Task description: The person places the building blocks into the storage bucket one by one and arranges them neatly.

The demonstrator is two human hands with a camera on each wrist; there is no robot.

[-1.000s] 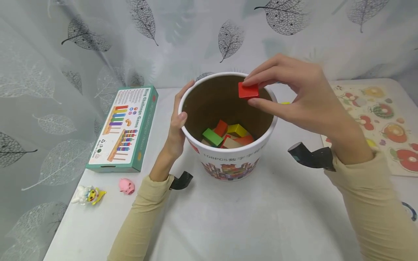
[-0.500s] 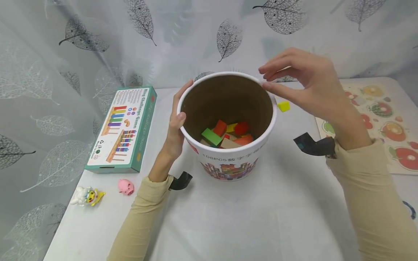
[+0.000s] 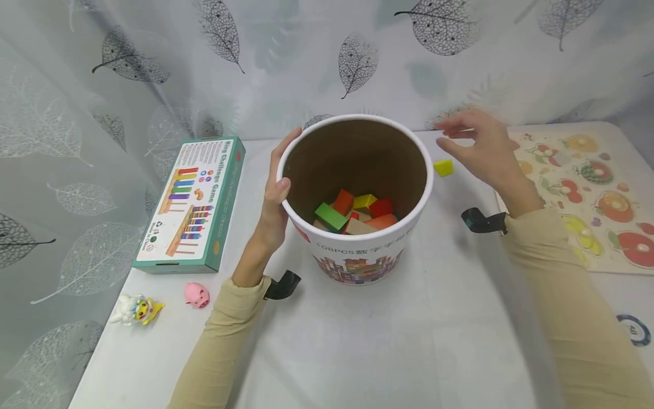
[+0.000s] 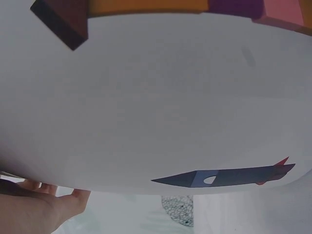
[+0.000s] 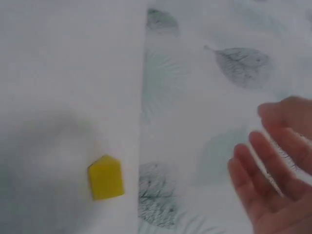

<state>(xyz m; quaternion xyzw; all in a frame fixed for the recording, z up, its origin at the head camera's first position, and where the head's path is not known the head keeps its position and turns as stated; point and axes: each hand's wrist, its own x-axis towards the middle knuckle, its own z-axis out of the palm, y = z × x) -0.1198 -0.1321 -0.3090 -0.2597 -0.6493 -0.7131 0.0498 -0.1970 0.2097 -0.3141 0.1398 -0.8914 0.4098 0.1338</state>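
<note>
A white bucket (image 3: 359, 230) with a printed city picture stands upright on the table. Several wooden blocks lie in its bottom: a green block (image 3: 331, 216), a red block (image 3: 381, 208), a yellow one (image 3: 365, 202) and others in orange and plain wood. My left hand (image 3: 276, 199) holds the bucket's left side, thumb at the rim and fingers round the outer wall. Beyond the right rim, my right hand (image 3: 477, 145) hovers with fingers apart and nothing between them. A yellow block (image 3: 443, 167) rests on the table below its fingertips; the right wrist view shows this yellow block (image 5: 106, 178) too.
A green and white game box (image 3: 189, 204) lies at the left. In front of it are a pink pig figure (image 3: 197, 295) and a small white-and-yellow figure (image 3: 138, 309). At the right lies a fruit-picture board (image 3: 598, 193). A leaf-print curtain (image 3: 306, 62) hangs behind.
My right hand has let the red block drop into the bucket, then moved right and down toward the yellow block. My left hand has stayed on the bucket.
</note>
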